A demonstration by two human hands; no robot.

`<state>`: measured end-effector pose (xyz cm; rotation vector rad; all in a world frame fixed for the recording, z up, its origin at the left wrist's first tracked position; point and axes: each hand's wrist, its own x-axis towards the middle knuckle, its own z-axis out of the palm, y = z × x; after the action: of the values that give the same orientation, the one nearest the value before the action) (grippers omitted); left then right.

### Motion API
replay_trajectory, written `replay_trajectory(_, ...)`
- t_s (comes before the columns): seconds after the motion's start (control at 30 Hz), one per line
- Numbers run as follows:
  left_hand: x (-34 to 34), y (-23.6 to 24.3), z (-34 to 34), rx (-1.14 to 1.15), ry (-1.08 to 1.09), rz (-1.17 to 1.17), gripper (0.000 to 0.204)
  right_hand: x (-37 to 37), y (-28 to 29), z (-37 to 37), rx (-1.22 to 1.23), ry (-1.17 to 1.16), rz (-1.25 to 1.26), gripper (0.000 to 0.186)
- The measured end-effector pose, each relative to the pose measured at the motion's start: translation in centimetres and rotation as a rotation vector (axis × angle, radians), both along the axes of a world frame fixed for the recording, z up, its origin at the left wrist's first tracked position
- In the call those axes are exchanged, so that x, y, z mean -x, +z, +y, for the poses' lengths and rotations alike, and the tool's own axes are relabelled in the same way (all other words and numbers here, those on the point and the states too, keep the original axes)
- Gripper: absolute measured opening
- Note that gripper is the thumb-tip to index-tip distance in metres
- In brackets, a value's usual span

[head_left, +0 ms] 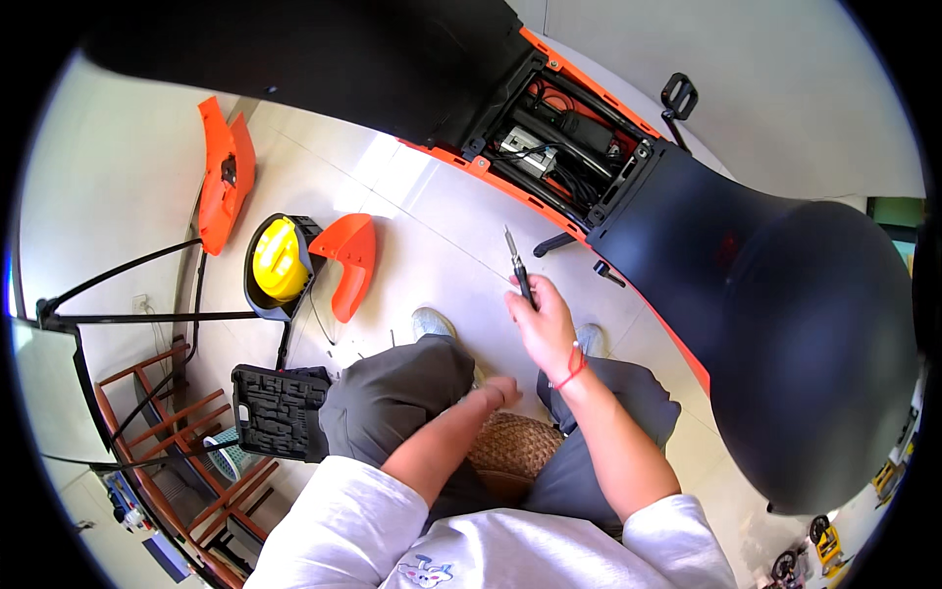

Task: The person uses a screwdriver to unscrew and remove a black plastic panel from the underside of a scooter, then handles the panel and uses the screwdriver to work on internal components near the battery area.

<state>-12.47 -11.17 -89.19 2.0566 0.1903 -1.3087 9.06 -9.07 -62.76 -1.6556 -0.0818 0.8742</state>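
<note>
My right hand (540,319) is closed around the black handle of a slim tool (516,263). The tool's narrow metal end tapers to a point aimed away from me; its exact kind is unclear. My left hand (494,394) hangs between my knees, just above a woven seat (510,447), its fingers too indistinct to make out. Ahead and to the right stands an orange and black scooter-like vehicle (677,211). Its body has an uncovered compartment (616,201) showing a silver metal box (528,150), black cables and frame tubes. The tool is apart from the vehicle.
On the left are an orange panel (228,177), a curved orange piece (351,265) and a yellow helmet (279,260) in a black basket. An open black tool case (279,412) lies beside my left leg, near a wooden rack (167,422). A pedal (679,95) sticks out beyond the vehicle.
</note>
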Motion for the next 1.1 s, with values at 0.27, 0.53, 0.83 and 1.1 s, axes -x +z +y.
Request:
replay_trajectory(0.27, -11.7, 19.6, 13.4, 0.419, 1.188, -0.547, 0.030, 2.3, 0.7, -6.2, -0.004, -0.169, 0.068, 0.025)
replay_trajectory(0.53, -10.7, 34.6, 27.2, 0.111, 1.285, -1.190, 0.030, -1.5, 14.0, -1.3, -0.116, 0.019, -0.244, 0.038)
replay_trajectory(0.83, -15.0, 50.1, 34.7, -0.222, 1.093, -1.584, 0.052, -14.7, 26.6, 6.3, 0.022, 0.172, -0.257, 0.016)
replay_trajectory(1.1, -19.5, 53.5, 35.7, -0.096, 0.974, -1.486, 0.037, -17.8, 3.3, 15.4, -0.359, -0.256, 0.438, 0.009)
